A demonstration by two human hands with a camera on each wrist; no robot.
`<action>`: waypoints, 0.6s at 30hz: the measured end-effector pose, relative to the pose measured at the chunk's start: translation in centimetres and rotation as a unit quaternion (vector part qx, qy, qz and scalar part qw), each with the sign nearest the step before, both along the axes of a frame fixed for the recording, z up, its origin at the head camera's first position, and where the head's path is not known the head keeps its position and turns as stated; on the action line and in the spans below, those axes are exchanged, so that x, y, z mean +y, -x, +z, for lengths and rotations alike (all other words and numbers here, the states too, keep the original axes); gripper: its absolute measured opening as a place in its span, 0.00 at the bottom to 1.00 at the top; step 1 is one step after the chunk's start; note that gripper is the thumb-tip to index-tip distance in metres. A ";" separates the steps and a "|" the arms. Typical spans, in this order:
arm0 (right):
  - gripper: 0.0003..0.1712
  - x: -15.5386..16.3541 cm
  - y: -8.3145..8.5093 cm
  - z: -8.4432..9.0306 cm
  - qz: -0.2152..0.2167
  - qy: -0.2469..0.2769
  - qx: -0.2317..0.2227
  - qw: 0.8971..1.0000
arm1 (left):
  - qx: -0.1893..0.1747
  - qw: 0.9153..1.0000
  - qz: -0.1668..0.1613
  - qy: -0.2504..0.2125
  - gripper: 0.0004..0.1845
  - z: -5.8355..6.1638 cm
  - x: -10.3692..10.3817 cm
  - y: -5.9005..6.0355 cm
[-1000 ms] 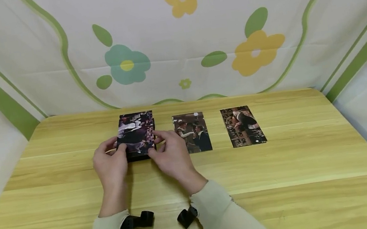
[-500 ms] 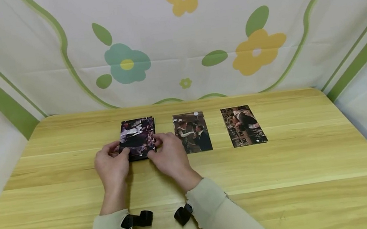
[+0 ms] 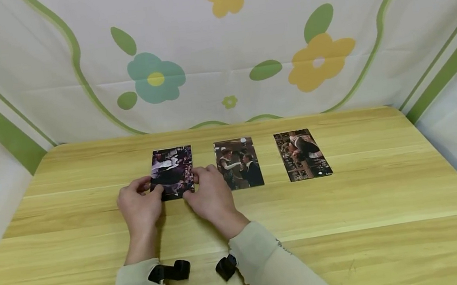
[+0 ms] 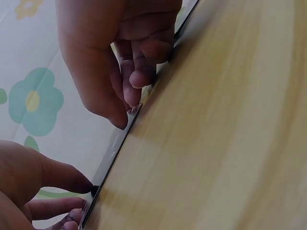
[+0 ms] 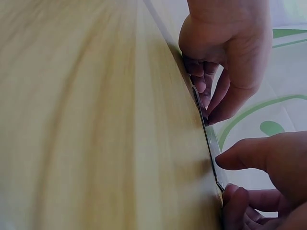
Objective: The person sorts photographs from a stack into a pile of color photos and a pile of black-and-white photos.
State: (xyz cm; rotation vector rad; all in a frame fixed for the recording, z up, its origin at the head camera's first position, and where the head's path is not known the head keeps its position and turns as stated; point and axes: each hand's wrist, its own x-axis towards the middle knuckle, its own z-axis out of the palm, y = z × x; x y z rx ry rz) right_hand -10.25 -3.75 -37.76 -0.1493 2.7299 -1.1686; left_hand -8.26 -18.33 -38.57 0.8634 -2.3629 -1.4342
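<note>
Left of the middle of the tabletop [image 3: 349, 203], the left hand [image 3: 139, 209] and right hand [image 3: 210, 198] each pinch a near corner of the photo stack [image 3: 171, 169], their grip keeping its edges even.

Your head camera looks forward and down from above the near edge of the wooden table [image 3: 349, 203], taking in the whole top and the flowered cloth [image 3: 243, 54] behind it. Your left wrist camera sits very close, low at the tabletop, tilted so the wood runs diagonally, facing the cloth. Your right wrist camera is equally near and low, from the opposite side. All three views share both hands at the edges of the photo stack [image 3: 171, 171].
</note>
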 end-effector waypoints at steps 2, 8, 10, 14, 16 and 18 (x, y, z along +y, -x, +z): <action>0.35 0.0 0.0 -0.1 0.003 -0.006 0.000 1.000 | -0.001 1.000 0.001 -0.002 0.23 0.0 0.0 0.0; 0.36 0.0 0.1 -0.3 0.006 -0.017 -0.006 1.000 | -0.002 1.000 0.004 -0.008 0.23 -0.1 0.1 0.0; 0.36 0.0 0.1 -0.3 0.006 -0.019 -0.006 1.000 | -0.004 1.000 0.004 -0.009 0.23 -0.1 0.1 0.0; 0.37 0.1 0.1 -0.1 0.006 -0.017 -0.003 1.000 | -0.008 1.000 0.007 -0.012 0.23 0.0 0.1 0.1; 0.37 0.2 0.1 -0.1 0.006 -0.015 -0.001 1.000 | -0.007 1.000 0.008 -0.013 0.22 0.0 0.0 0.1; 0.37 0.2 0.0 -0.1 0.007 -0.015 -0.001 1.000 | -0.007 1.000 0.009 -0.016 0.22 0.1 0.0 0.0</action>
